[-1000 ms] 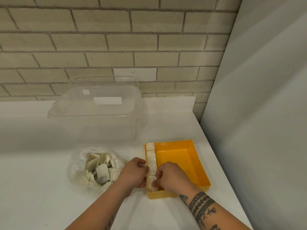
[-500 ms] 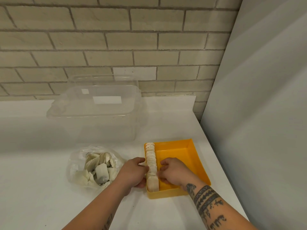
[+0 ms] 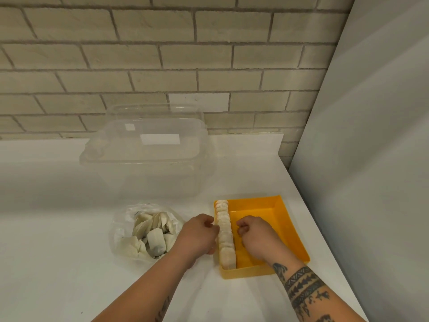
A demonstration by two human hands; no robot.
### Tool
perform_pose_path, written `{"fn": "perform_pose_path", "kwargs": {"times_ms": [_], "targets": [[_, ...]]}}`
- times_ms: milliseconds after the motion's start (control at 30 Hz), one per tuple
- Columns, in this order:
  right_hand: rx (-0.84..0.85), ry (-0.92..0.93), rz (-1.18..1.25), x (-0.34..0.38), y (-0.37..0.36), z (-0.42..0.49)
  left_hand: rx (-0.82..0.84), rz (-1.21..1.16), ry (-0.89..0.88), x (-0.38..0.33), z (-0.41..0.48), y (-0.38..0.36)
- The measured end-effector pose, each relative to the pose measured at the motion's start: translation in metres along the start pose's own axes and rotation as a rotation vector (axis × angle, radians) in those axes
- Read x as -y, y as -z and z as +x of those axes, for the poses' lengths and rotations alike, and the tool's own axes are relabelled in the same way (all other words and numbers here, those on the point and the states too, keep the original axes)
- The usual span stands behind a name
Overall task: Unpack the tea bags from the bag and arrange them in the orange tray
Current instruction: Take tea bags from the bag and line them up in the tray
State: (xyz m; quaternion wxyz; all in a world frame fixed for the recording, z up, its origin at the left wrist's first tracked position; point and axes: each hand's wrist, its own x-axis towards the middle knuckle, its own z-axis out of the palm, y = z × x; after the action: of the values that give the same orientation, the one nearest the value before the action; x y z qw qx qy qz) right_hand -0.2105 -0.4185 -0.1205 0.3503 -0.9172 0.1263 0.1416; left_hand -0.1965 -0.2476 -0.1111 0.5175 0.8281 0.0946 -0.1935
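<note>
In the head view, a rectangular orange plastic tray (image 3: 294, 231) was seen near the right front edge of a white counter (image 3: 58, 252), with a grey panel (image 3: 371, 159) rising just past that edge. A row of pale tea bags (image 3: 224, 231) was stood on edge along the tray's left wall, from back to front. The rest of the tray floor was left bare.

The left hand (image 3: 199, 235) was held outside the left wall with its fingers curled against the rim; whether anything was pinched could not be told. The right hand (image 3: 257, 238) was set inside the tray just beside the row, its fingers curled in with nothing seen in them.

A crumpled clear plastic bag (image 3: 123, 228) of loose tea bags (image 3: 153, 238) was laid just left of the left hand. A lidded clear plastic container (image 3: 148, 163) was stood behind it, against a pale brick wall (image 3: 162, 66).
</note>
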Motion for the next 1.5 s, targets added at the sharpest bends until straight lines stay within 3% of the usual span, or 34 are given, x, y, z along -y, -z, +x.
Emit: {"fn": "perform_pose_path", "kwargs": {"times_ms": [200,367,600,700,833,1100,1267,1500], "targets": [[-0.170,0.162,0.128,0.040,0.003,-0.017,-0.084,-0.235,-0.077,-0.012,-0.005,0.048],[-0.110,0.263,0.214,0.088,-0.026,-0.029,-0.172,-0.270,-0.057,0.009,-0.004,0.108],[0.060,0.266,-0.037,0.139,-0.093,-0.028,-0.101,-0.452,-0.023,0.045,-0.001,0.159],[0.036,0.222,-0.193,0.145,-0.117,-0.023,-0.074,-0.551,-0.004,0.056,0.003,0.164],[0.021,0.163,-0.204,0.148,-0.129,-0.022,-0.048,-0.597,-0.011,0.065,0.006,0.167],[-0.068,0.048,0.211,0.142,-0.108,-0.019,0.013,-0.622,-0.026,0.072,0.006,0.177],[-0.016,0.027,0.598,0.163,-0.081,-0.022,0.066,-0.622,-0.094,0.061,0.007,0.177],[0.071,-0.036,0.781,0.194,-0.074,-0.017,0.438,-0.788,-0.076,0.042,-0.002,0.179]]}}
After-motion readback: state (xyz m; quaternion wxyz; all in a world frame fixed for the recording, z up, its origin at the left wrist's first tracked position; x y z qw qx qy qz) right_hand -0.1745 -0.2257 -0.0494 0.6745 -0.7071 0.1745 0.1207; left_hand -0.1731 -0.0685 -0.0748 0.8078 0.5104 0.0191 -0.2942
